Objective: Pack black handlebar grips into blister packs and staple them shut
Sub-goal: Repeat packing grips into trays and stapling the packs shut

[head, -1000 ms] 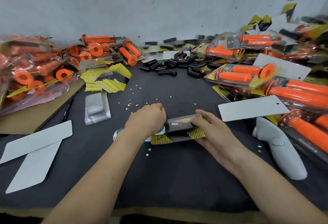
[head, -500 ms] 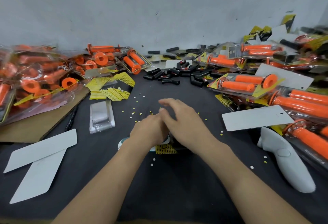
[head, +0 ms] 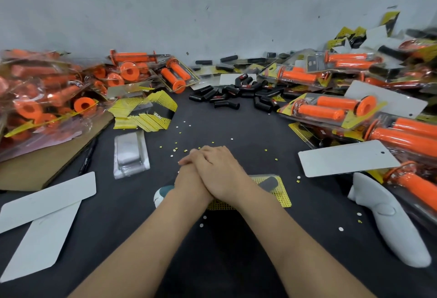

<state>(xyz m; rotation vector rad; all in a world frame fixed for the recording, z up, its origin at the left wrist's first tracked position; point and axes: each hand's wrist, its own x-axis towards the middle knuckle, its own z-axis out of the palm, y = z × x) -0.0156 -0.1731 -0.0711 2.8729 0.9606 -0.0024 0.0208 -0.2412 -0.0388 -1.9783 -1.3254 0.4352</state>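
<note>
Head view
Right hand: my right hand (head: pixel 220 172) lies flat over my left, fingers straight and close together, pressing down.
Left hand: my left hand (head: pixel 188 185) sits beneath it, fingers hidden; I cannot tell whether they curl round anything.
Stapler: the teal-and-white stapler (head: pixel 162 194) pokes out from under my left hand.
Blister pack: the clear plastic blister pack (head: pixel 280 195) on yellow dotted card lies under my hands and shows just right of them, a black rubber handlebar grip (head: pixel 269 183) inside.
Loose grips: a heap of loose black rubber grips (head: pixel 236 95) lies well beyond, on the dark cloth table (head: pixel 224 262).
</note>
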